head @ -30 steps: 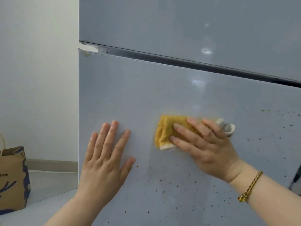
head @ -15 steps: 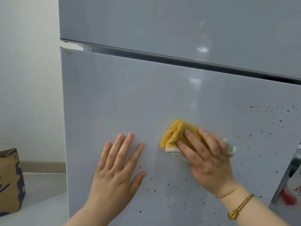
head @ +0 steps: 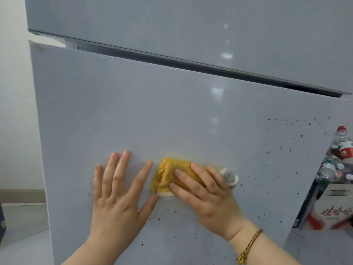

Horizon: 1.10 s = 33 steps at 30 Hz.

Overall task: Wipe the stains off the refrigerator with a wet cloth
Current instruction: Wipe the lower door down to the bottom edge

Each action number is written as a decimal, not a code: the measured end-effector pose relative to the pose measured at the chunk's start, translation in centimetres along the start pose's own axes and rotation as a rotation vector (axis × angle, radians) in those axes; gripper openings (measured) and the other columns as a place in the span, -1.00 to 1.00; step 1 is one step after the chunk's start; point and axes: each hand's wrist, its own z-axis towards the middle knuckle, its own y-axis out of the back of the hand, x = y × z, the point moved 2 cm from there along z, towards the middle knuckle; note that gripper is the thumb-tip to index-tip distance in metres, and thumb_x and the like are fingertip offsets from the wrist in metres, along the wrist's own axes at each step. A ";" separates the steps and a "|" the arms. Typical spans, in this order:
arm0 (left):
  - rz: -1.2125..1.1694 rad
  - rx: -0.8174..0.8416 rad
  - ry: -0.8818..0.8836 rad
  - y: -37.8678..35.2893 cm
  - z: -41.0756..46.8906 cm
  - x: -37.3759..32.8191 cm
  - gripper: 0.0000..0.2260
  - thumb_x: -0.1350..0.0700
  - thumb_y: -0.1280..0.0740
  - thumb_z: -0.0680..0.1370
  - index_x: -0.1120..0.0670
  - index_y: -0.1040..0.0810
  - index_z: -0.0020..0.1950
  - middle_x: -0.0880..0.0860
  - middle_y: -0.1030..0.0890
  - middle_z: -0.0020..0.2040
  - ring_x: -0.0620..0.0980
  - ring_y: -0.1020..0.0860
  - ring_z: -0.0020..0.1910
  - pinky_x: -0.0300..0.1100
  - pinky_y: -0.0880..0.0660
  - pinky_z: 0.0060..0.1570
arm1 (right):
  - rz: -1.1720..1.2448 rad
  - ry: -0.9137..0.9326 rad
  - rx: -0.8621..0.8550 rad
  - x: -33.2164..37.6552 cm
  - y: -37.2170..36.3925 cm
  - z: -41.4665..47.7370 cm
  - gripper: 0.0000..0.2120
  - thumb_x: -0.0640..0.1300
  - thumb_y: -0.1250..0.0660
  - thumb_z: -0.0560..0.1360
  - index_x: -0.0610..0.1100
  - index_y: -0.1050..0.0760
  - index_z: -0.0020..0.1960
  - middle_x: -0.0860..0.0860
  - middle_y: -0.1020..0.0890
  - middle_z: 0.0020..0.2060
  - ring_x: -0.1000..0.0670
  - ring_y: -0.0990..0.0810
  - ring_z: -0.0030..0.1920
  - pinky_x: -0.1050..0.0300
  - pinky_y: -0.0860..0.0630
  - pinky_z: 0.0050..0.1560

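Yellow cloth (head: 177, 175) is pressed on the refrigerator door (head: 172, 121) at lower centre under the flat, uncurled right hand (head: 208, 196); the left hand (head: 116, 190) is spread flat beside it. Brown specks (head: 281, 148), seemingly unwiped, are seen right and below.

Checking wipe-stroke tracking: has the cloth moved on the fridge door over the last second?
Yes. The cloth slid down and slightly left, farther below the door gap.

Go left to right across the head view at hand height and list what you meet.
White wall → left hand flat on the refrigerator door → yellow cloth, pressed under the right hand → brown stain specks → plastic bottles beside the refrigerator.
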 end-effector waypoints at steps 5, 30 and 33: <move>-0.033 0.050 0.056 0.0 0.1 -0.3 -0.52 -0.23 0.09 0.56 0.01 -0.31 0.31 0.21 -0.21 0.36 -0.06 0.14 0.50 -0.04 0.19 0.45 | -0.072 -0.070 -0.103 -9.7 1.8 2.5 -0.63 -0.25 0.03 0.57 -0.03 -0.31 0.31 -0.01 -0.34 0.30 -0.12 -0.32 0.27 -0.01 -0.22 0.27; 0.022 -0.096 -0.161 -2.4 -0.1 -2.6 -0.50 -0.18 0.03 0.58 -0.08 -0.02 0.50 -0.08 0.08 0.53 -0.04 0.07 0.51 -0.03 0.09 0.46 | 0.075 -1.331 -0.303 -12.9 1.7 -1.6 -0.48 -0.15 -0.04 0.50 -0.18 -0.16 0.46 -0.16 -0.15 0.47 -0.21 -0.11 0.44 -0.03 -0.02 0.43; 0.009 -0.099 -0.146 -2.4 -0.2 -2.9 -0.52 -0.19 0.03 0.58 -0.10 -0.06 0.48 -0.09 0.08 0.53 -0.05 0.07 0.51 -0.04 0.09 0.45 | 0.035 -0.860 -0.186 -11.9 1.5 -1.8 -0.56 -0.18 -0.09 0.51 -0.24 -0.24 0.38 -0.26 -0.26 0.40 -0.22 -0.17 0.36 0.06 -0.01 0.42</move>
